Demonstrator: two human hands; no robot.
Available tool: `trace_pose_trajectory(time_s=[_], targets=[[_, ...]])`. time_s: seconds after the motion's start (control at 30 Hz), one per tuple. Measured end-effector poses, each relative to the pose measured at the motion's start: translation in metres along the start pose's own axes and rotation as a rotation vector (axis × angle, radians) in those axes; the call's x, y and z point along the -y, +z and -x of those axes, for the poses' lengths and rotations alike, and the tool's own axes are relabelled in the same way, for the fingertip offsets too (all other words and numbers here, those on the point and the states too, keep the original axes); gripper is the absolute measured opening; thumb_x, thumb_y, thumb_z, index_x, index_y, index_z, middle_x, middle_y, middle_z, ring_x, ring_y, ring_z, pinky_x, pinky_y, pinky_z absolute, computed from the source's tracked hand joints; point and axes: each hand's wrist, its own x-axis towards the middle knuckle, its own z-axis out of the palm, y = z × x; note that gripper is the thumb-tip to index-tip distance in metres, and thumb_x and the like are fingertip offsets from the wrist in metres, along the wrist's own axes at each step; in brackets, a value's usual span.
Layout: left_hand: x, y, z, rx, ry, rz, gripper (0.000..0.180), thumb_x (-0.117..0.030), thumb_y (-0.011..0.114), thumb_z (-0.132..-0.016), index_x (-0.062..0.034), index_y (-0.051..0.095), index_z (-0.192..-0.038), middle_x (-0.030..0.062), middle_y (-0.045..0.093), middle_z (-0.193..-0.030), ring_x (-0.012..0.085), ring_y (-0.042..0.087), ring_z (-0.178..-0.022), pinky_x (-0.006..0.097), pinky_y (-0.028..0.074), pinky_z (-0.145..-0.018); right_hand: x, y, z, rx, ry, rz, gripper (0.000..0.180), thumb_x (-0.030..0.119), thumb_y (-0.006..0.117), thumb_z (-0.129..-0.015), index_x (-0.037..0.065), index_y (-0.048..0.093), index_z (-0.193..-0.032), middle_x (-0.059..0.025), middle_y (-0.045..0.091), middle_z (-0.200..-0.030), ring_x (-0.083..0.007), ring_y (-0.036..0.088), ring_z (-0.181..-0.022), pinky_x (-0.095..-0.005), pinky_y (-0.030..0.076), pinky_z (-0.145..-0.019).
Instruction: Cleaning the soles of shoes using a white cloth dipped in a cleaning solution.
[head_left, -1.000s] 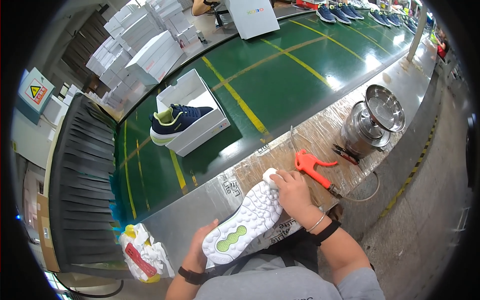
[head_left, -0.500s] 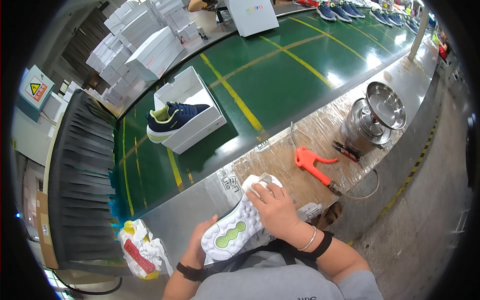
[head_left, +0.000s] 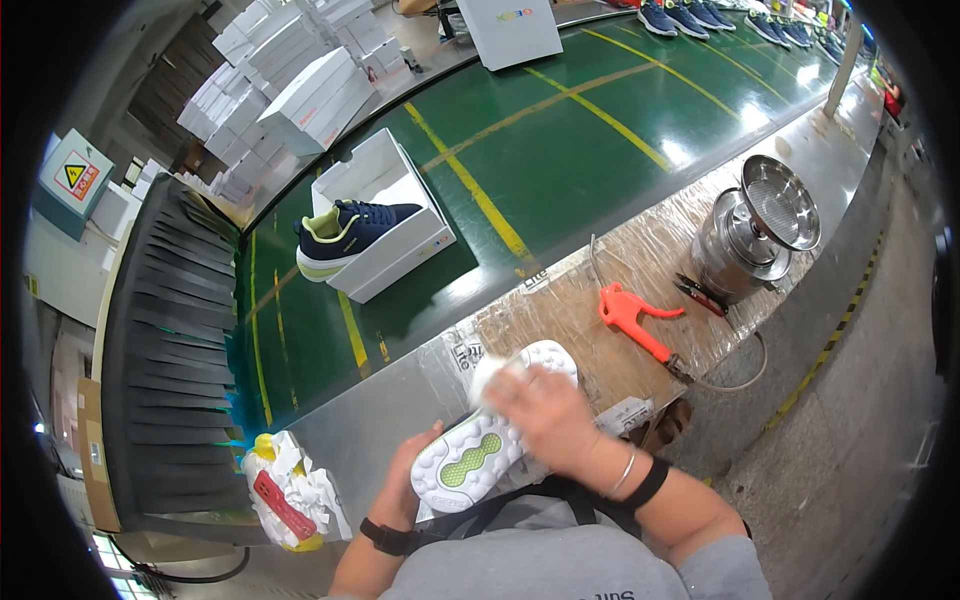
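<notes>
Holding a shoe (head_left: pixel 455 475) with its white sole turned up, the left hand (head_left: pixel 408 465) has its grip closed on the near end of it, as I see from my distant place. This shoe is at the near edge of the table (head_left: pixel 370 410), just in front of the grey shirt (head_left: pixel 540 570). On the sole I can notice a green oval patch (head_left: pixel 470 460) between white bumps. My right hand (head_left: pixel 545 410) has its grip closed on a white wad (head_left: pixel 487 375) and lies over the far half of the shoe (the fingers are somewhat blurred, so I cannot tell how each one is placed).

To the right of this hand, an orange air gun (head_left: pixel 637 320) lies on the table. Beyond it are a small red-and-black tool (head_left: pixel 703 295) and a metal canister (head_left: pixel 728 250) with a round dish (head_left: pixel 780 203) at its top. On the left, near the left hand, I find crumpled white paper (head_left: pixel 320 497) with a red piece (head_left: pixel 285 505). Farther, on the green belt (head_left: pixel 560 180), an open white box (head_left: pixel 410 262) carries a navy shoe (head_left: pixel 350 235), whose heel sticks out over the box's left end.
</notes>
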Motion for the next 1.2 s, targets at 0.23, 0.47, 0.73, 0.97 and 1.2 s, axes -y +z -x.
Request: trace_pose_trajectory(time_s=[0.23,0.47,0.73,0.97,1.2], targets=[[0.003,0.004,-0.006,0.07,-0.024,0.143,0.034,-0.026,0.056,-0.089,0.0062,0.061,-0.097,0.0156,0.066,-0.089,0.0206,0.065,-0.072,0.028,0.052,-0.064,-0.034,0.008,0.007,-0.024,0.179,-0.005,0.037,0.005,0.052,-0.071,0.009,0.055,-0.108,-0.0066,0.054,-0.109,-0.0267,0.053,-0.086,-0.0354,0.043,-0.071],[0.01,-0.006,-0.014,0.114,-0.111,0.223,0.036,-0.026,0.057,-0.088,0.0084,0.059,-0.098,0.0181,0.065,-0.09,0.0237,0.066,-0.075,0.029,0.054,-0.065,-0.033,-0.001,0.009,-0.066,0.142,0.063,0.033,0.006,0.051,-0.073,0.012,0.06,-0.103,-0.0071,0.056,-0.107,-0.0272,0.053,-0.089,-0.0364,0.044,-0.074],[0.007,-0.003,-0.012,0.096,-0.093,0.218,0.036,-0.025,0.057,-0.088,0.0092,0.058,-0.099,0.0184,0.065,-0.09,0.0235,0.066,-0.075,0.031,0.054,-0.065,0.01,0.0,0.01,-0.056,-0.008,0.008,0.035,0.009,0.053,-0.071,0.013,0.059,-0.105,-0.0065,0.055,-0.101,-0.0276,0.051,-0.086,-0.0377,0.041,-0.071],[0.009,0.002,-0.016,0.072,-0.041,0.182,0.036,-0.026,0.056,-0.089,0.0089,0.059,-0.098,0.0178,0.065,-0.088,0.0231,0.066,-0.072,0.031,0.054,-0.063,-0.059,-0.002,0.006,0.074,0.349,0.093,0.034,0.012,0.054,-0.071,0.013,0.059,-0.105,-0.0066,0.053,-0.109,-0.028,0.052,-0.093,-0.0379,0.043,-0.072],[0.01,-0.012,-0.014,0.112,-0.065,0.129,0.038,-0.026,0.05,-0.092,0.0087,0.054,-0.107,0.0196,0.064,-0.098,0.0271,0.065,-0.082,0.035,0.054,-0.072,-0.001,-0.005,0.003,0.014,0.056,0.004,0.034,0.004,0.053,-0.069,0.014,0.061,-0.101,-0.0047,0.056,-0.109,-0.0257,0.053,-0.088,-0.036,0.043,-0.074]])
